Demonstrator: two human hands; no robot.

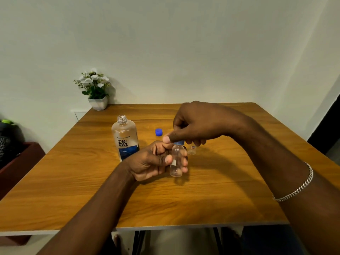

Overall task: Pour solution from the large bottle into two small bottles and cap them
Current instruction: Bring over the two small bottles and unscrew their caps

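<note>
The left hand [156, 161] is gripping the small clear plastic bottle [176, 169] upright over the wooden table [184, 203], its fingers [184, 163] curling round the body. The right hand [196, 122] is pinching the small blue screw cap [179, 142] at that bottle's neck. Just behind, a second small clear bottle [192, 151] is standing. Further left, the large clear blue-labelled bottle [125, 138] is standing uncapped, with a loose blue cap [159, 131] lying near it.

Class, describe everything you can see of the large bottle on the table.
The large bottle is clear and plastic-looking, with a threaded neck left open, uncapped. Its label reads "renu fresh", blue below. It stands upright on the table, left of a loose blue cap. The left hand hides its lower right corner; touch cannot be told.
</note>
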